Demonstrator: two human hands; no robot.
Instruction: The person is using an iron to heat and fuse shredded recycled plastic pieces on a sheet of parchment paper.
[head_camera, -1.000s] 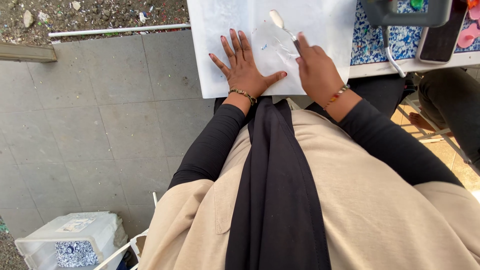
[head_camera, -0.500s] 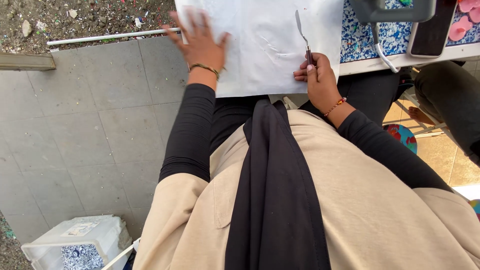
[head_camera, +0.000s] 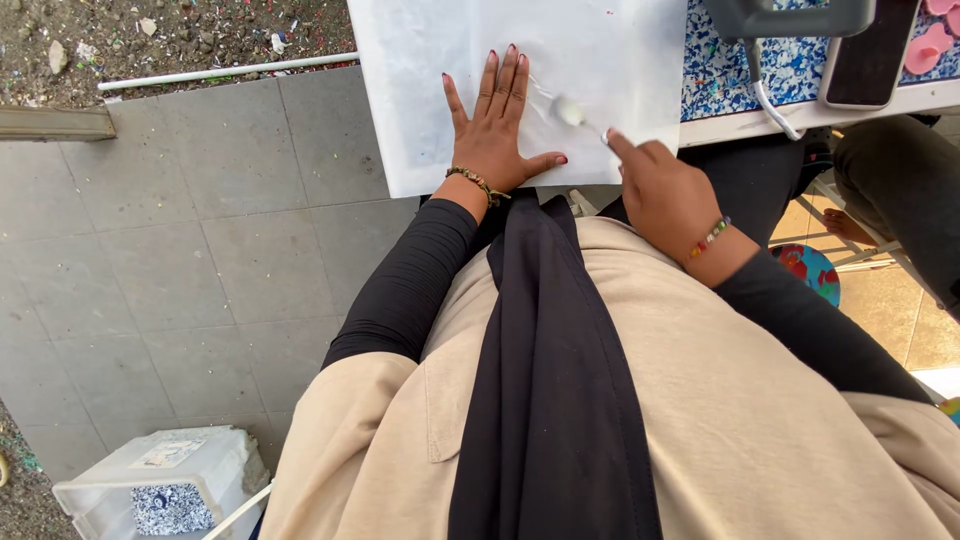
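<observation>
A large white sheet (head_camera: 600, 60) lies over the table edge in front of me. My left hand (head_camera: 500, 130) rests flat on it with fingers spread, pressing it down. My right hand (head_camera: 665, 195) is closed around a thin tool, whose rounded whitish tip (head_camera: 570, 112) touches the sheet just right of my left thumb. The tool's handle is mostly hidden inside my fist. Both wrists wear bead bracelets.
A blue-and-white patterned tabletop (head_camera: 720, 70) shows right of the sheet, with a dark phone (head_camera: 870, 55), pink pieces (head_camera: 925, 45) and a grey clamp stand (head_camera: 790, 20). Another person's leg (head_camera: 900, 190) is at right. A white box (head_camera: 150, 485) sits on the grey paving at lower left.
My left hand moved from the sheet's left edge back to its middle and lies flat. My right hand lowered the tool from upright so its tip meets the sheet.
</observation>
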